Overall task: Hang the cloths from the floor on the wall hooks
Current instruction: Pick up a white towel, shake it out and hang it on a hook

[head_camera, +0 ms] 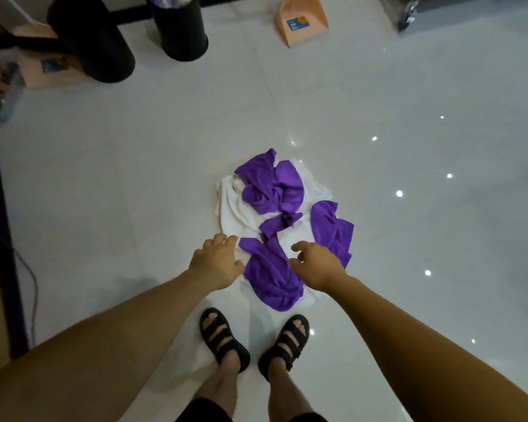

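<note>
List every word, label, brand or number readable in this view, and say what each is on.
Blue sticker on the orange dustpan: print too blurred to read.
Blue label on the peach item at far left: too blurred to read.
Cloths, black bin: no text visible.

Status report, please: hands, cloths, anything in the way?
Left hand, right hand open, holding nothing. Purple cloths and white cloths heaped on floor, under both hands. Nothing blocks them.
</note>
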The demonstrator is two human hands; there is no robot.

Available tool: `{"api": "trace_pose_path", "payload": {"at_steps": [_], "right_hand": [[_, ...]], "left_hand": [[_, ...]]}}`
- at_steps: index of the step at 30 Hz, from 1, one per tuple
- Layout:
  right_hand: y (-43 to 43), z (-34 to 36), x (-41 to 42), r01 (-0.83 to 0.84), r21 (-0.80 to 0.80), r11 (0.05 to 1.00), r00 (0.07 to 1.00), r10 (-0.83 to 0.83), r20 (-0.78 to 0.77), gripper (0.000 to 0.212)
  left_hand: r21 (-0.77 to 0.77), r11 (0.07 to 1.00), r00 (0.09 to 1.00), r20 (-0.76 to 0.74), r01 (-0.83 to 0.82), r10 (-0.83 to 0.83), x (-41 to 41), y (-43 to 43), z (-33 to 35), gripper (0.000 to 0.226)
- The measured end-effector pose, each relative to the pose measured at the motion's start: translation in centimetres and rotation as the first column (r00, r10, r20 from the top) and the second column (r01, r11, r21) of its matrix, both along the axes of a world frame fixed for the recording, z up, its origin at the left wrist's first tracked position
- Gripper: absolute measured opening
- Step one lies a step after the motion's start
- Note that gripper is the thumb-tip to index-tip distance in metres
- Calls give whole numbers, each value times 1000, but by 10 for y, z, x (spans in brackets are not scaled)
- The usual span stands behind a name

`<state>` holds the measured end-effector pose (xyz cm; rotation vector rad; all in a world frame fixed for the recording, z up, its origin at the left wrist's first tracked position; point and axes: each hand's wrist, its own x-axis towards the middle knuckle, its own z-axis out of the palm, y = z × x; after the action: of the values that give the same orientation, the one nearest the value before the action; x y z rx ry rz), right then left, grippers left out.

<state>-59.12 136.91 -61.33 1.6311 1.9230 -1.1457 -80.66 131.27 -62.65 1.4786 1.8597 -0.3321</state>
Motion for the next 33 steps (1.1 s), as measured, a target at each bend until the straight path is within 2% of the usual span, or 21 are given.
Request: {"api": "trace_pose_path", "payload": {"at_steps": [5, 13, 16, 19, 21, 24, 26, 29, 31, 33], "right_hand": [[3, -141, 13, 6, -33, 999, 993, -2, 116, 39], [14, -328, 33, 21, 98, 995, 981, -39, 189, 43], [29, -374, 33, 10, 214, 977, 988, -43, 149, 55], [52, -400, 26, -93, 395, 914, 991, 46, 126, 60], [63, -406, 25, -179, 391, 903, 977, 117, 177, 45], [60, -399, 26, -282, 200, 938, 935, 222, 277, 24], [46, -377, 24, -243, 142, 959, 959, 216, 184, 25], [28, -315, 17, -168, 173, 970, 984, 175, -28, 27], [30, -259, 13, -111, 200, 973, 976, 145, -164, 27], [39, -199, 6, -86, 214, 973, 949, 145, -280, 28]], "left_hand": [[-68, 995, 995, 54, -76, 80, 31, 10, -130, 60], [-34, 993, 982, 150, -109, 113, 69, 26, -305, 60], [-14, 992, 976, 179, -123, 123, 73, 22, -349, 61], [22, 989, 971, 196, -146, 139, 72, 18, -373, 60], [39, 986, 969, 198, -161, 150, 70, 16, -377, 59], [41, 983, 964, 205, -179, 167, 68, 13, -363, 57], [26, 988, 964, 225, -153, 144, 66, 12, -341, 60], [52, 991, 949, 298, -122, 101, 61, 17, -295, 76], [99, 988, 923, 378, -118, 72, 53, 27, -254, 87], [156, 984, 885, 465, -90, 8, 44, 41, -206, 88]]}}
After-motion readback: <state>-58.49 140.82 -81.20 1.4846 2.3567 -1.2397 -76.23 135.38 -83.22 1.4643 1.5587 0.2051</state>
